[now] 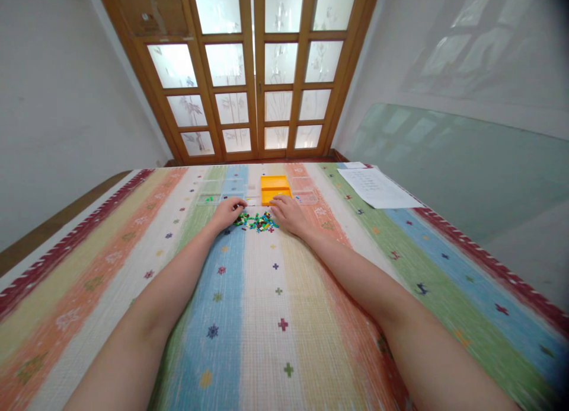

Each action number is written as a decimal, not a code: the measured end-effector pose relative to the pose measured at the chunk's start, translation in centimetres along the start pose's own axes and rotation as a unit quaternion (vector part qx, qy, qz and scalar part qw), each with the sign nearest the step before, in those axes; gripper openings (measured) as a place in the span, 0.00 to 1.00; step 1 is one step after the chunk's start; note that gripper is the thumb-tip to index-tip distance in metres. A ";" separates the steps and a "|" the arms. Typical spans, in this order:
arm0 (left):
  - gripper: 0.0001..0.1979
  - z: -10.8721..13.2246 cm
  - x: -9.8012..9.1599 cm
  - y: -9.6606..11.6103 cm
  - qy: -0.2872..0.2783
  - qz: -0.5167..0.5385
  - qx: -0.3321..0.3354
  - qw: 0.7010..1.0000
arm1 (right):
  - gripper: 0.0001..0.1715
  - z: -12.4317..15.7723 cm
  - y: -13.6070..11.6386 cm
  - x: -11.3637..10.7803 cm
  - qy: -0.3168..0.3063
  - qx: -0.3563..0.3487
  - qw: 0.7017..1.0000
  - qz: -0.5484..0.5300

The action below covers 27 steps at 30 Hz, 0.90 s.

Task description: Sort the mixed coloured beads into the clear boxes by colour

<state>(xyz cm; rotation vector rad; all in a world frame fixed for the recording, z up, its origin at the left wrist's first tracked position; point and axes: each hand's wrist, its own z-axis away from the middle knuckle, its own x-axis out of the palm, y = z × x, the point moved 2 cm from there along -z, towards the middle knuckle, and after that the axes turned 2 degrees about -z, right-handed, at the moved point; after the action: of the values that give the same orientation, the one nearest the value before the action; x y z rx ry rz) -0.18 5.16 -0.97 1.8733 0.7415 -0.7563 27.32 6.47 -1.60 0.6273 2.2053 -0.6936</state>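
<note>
A loose heap of tiny green, blue, yellow, white and dark plastic pieces (258,222) lies on the striped cloth between my hands. My left hand (226,213) rests at the heap's left edge, with fingers curled toward the thumb; whatever they may hold is too small to make out. On the opposite side, my right hand (290,214) lies palm down with its fingers bent loosely and a little apart, beside the heap. Its fingertips are close to the front of an open yellow box (274,182) with a divider across it.
Clear plastic trays flank the yellow box: the left tray (213,191) has a few green pieces, and the right tray (306,185) is partly behind my hand. Printed paper (377,187) lies at the right. Beyond the table (267,292) stand wood-framed glass doors (258,67).
</note>
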 end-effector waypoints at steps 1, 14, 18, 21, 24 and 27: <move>0.12 0.0 -0.1 -0.1 -0.015 -0.010 0.014 1.000 | 0.17 0.0 0.0 0.0 0.001 -0.002 1.000 -0.004; 0.08 0.3 0.1 2.6 -0.088 -0.099 0.147 0.980 | 0.19 0.0 -0.1 -0.1 -0.001 -0.012 1.000 -0.026; 0.07 0.3 0.7 2.9 -0.073 -0.110 0.131 0.983 | 0.19 0.0 -0.1 -0.1 0.002 -0.014 1.000 -0.022; 0.06 0.3 1.0 3.0 -0.058 -0.101 0.119 0.986 | 0.20 0.0 -0.2 -0.1 0.001 -0.016 1.000 -0.021; 0.06 0.2 0.9 2.5 -0.015 -0.051 0.085 0.995 | 0.19 0.0 -0.1 -0.1 0.000 -0.017 1.000 -0.025; 0.06 -0.3 0.3 1.0 0.061 0.042 0.002 0.997 | 0.19 0.0 -0.1 -0.1 0.001 -0.016 1.000 -0.025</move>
<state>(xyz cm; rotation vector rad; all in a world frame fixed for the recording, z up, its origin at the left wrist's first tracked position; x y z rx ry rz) 0.80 5.18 -0.55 1.9556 0.7321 -0.5945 27.37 6.39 -1.49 0.5589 2.2358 -0.6832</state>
